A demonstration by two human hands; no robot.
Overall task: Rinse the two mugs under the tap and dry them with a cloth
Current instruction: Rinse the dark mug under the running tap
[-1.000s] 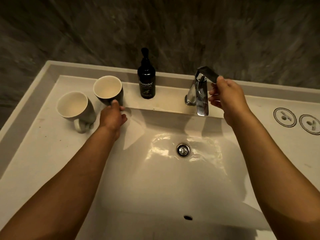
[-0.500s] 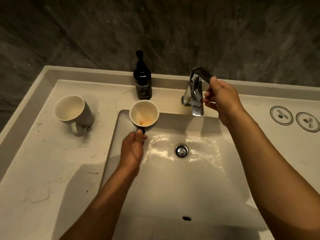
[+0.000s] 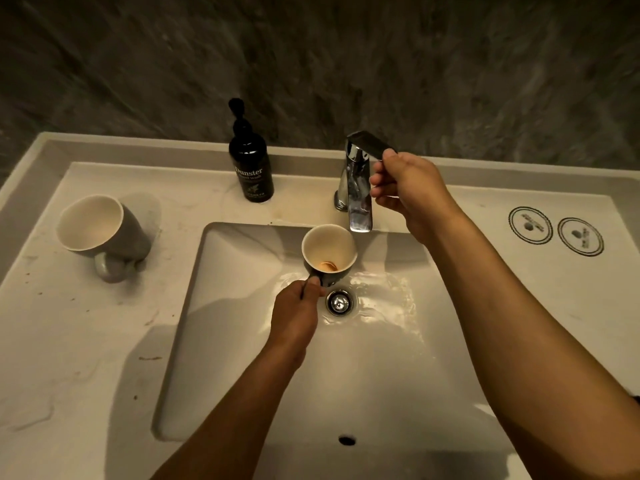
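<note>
My left hand (image 3: 296,310) grips the handle of a dark mug (image 3: 329,253) with a pale inside and a brown residue at its bottom. I hold it upright over the sink basin (image 3: 363,375), just left of and below the chrome tap spout (image 3: 359,206). My right hand (image 3: 408,192) is closed on the raised tap lever (image 3: 367,142). No stream of water shows at the spout, though the basin around the drain (image 3: 340,302) looks wet. A second grey mug (image 3: 100,230) stands on the counter at the left, handle toward me. No cloth is in view.
A black pump bottle of hand wash (image 3: 250,164) stands behind the basin, left of the tap. Two round printed marks (image 3: 556,231) sit on the counter at the right. The pale counter (image 3: 86,341) has small dark specks. A dark stone wall rises behind.
My left hand carried the dark mug from the counter beside the grey mug rightward over the basin to just under the tap spout. My right hand stayed on the lever.
</note>
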